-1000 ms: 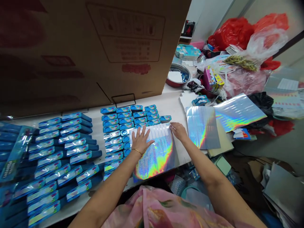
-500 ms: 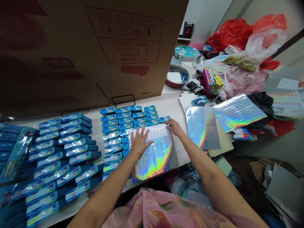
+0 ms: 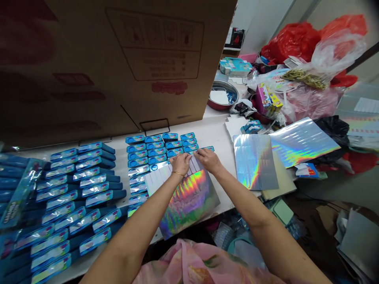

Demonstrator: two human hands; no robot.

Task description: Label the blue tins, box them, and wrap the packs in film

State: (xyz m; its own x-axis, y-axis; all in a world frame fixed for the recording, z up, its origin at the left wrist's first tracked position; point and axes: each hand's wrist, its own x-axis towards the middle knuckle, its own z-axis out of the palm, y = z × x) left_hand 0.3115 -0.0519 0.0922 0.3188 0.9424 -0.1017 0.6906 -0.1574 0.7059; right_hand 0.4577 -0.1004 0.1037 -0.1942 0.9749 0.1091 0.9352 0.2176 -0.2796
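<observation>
1. The sheet, silvery with rainbow glare, lies skewed on the bench, its left corner over some tins.
2. From the fingers, the sheet spreads back toward the body; they are at its far edge, where pale strips show. The strips run from that edge bodyward; the sheet's long axis is hard to judge, being partly covered by the left arm.
3. The left hand reaches across the sheet; the right hand is at the far right corner, so the right is nearer that corner. The hands are just beside each other.
4. Both hands' fingers are bent in and drawn close together; I cannot tell whether they pinch a strip, the sheet or nothing.
5. A second sheet lies to the right, apart from the hands.
6. The tins' labels carry bright print, too small to read. White lettering on the pack at far left is blurred.
7. The carton behind bears framed pictograms and text lines, none legible.
</observation>
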